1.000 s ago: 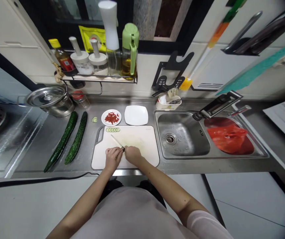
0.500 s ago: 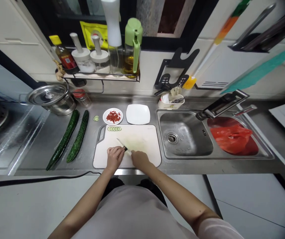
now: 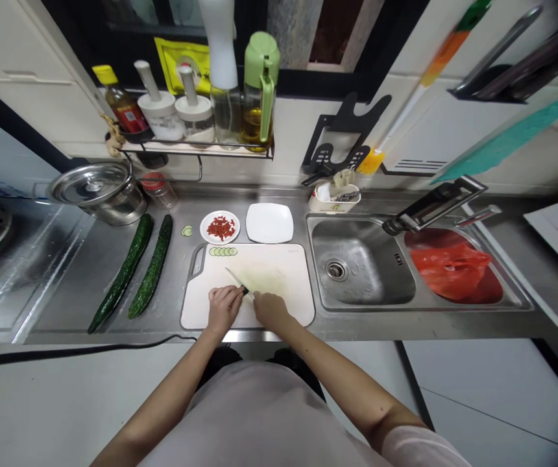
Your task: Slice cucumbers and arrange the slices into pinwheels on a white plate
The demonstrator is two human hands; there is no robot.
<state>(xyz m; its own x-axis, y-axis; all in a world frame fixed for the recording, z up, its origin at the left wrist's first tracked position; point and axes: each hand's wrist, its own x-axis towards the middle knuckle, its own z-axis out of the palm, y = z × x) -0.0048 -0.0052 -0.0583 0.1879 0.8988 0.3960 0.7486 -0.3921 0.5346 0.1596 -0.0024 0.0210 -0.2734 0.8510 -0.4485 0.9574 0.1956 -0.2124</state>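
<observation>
We are clamping the knife point(image 3: 235, 278) in our right hand point(image 3: 270, 309), and should be tucking our fisted left hand point(image 3: 223, 308) fingertips back beside it

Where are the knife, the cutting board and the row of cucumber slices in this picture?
knife point(image 3: 233, 277), head view, middle of the blade.
cutting board point(image 3: 289, 285), head view, bare right part.
cucumber slices point(image 3: 223, 251), head view, middle slice of the row.

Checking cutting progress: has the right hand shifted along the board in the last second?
Yes. The right hand, at the knife, sits slightly farther right on the board, away from the left hand.
</observation>
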